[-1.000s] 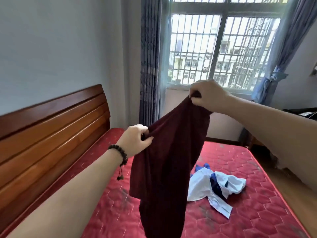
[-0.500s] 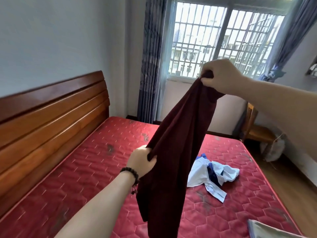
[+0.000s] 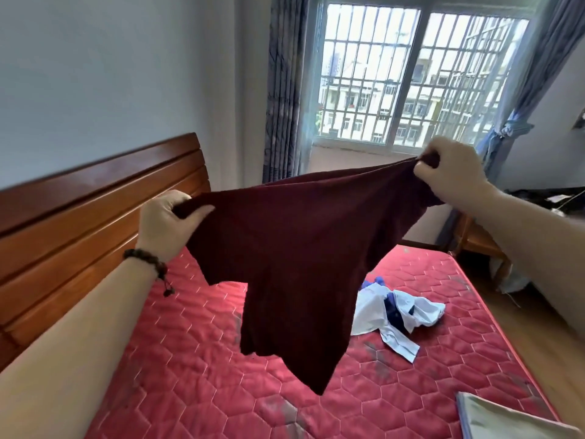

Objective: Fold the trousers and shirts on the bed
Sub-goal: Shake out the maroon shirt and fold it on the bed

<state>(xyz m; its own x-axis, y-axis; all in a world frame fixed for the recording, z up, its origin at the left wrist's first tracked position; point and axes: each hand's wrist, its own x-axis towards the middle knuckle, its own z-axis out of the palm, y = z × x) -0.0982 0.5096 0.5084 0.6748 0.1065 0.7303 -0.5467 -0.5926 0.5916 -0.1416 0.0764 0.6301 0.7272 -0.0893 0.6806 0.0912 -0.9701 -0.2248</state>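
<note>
Left hand [image 3: 164,217], fingers curled and thumb pinching one top corner of the maroon shirt [image 3: 294,248]; right hand [image 3: 449,172], fingers bunched tight around the opposite corner, held a little higher and nearer the window [image 3: 411,77]. Between the two fists the top edge runs taut, left to right, and the body of the shirt hangs straight down from it, clear of the red mattress [image 3: 190,359]. That drop is what matters: the long axis points at the bed, so laying it flat looks like the coming step, both hands equally placed. The white and blue garment [image 3: 399,312] lies crumpled toward the mattress's right edge, unfolded. A pale folded piece [image 3: 506,419] sits at the near right corner.
</note>
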